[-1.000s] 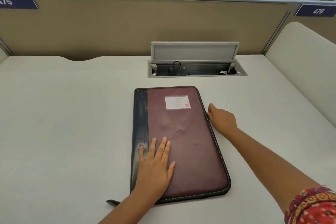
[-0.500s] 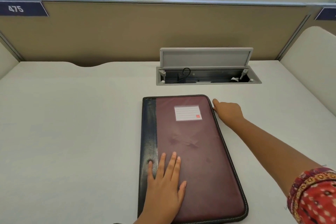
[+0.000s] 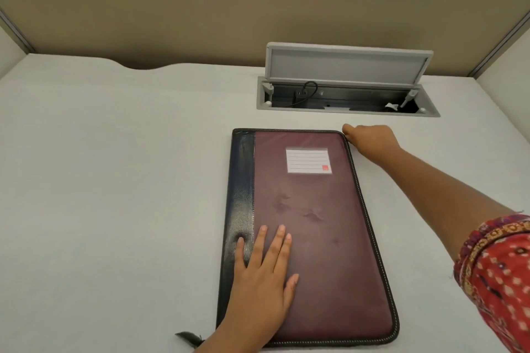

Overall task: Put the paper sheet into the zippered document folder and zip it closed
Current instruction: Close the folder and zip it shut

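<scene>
The maroon zippered document folder [image 3: 315,223] with a dark spine and a white label lies flat and closed on the white desk [image 3: 114,180]. My left hand [image 3: 263,275] rests flat on its near left part, fingers spread. At the folder's far right corner, my right hand [image 3: 370,142] has its fingers curled against the zipper edge; the zipper pull itself is hidden under the fingers. No paper sheet is visible.
An open cable hatch [image 3: 347,94] with a raised grey lid is set into the desk just beyond the folder. Tan partition walls [image 3: 258,8] close the desk at the back and sides. A dark strap tab [image 3: 189,337] pokes out beside my left wrist.
My right hand has slid along the folder's right edge away from me to its far right corner. My left hand has stayed pressed on the cover. The view has tilted down.
</scene>
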Motion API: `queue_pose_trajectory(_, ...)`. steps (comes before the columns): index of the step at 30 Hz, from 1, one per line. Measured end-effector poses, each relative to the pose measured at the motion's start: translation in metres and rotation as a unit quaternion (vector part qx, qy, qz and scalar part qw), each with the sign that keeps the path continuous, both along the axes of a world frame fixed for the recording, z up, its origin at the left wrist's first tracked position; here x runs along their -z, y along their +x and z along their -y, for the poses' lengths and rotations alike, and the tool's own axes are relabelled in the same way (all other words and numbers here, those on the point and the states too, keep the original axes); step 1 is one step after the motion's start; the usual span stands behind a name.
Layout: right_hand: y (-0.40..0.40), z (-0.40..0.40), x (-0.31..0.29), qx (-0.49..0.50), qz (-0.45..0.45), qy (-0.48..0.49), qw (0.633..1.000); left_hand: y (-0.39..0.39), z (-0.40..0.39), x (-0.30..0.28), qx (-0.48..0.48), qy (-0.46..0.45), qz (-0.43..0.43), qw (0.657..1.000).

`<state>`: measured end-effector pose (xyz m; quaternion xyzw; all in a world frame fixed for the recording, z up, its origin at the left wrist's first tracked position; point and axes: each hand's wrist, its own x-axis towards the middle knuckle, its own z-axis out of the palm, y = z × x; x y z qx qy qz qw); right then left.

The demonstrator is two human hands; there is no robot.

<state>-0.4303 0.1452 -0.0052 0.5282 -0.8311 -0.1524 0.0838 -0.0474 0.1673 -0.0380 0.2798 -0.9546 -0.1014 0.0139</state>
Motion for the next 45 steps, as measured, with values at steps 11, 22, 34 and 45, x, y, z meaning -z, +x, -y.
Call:
queue_pose_trajectory(11, -0.021, 0.03, -0.023, -0.167, -0.043, 0.078, 0.982, -0.001, -0.002, -0.006, 0.012, -0.025, 0.014, 1.0)
queue_pose_trajectory(22, -0.002, 0.089, -0.032, -0.221, 0.026, 0.039, 0.974, -0.009, 0.006, -0.003, -0.021, -0.035, 0.006, 0.999)
queue_pose_trajectory(34, -0.004, 0.055, -0.013, -0.047, 0.223, -0.052, 0.972, -0.043, 0.1, -0.013, -0.168, 0.045, 0.008, 0.985)
queue_pose_trajectory(45, -0.007, -0.012, 0.009, -0.006, 0.35, -0.12, 0.929, -0.059, 0.113, -0.006, -0.122, 0.004, 0.019, 0.992)
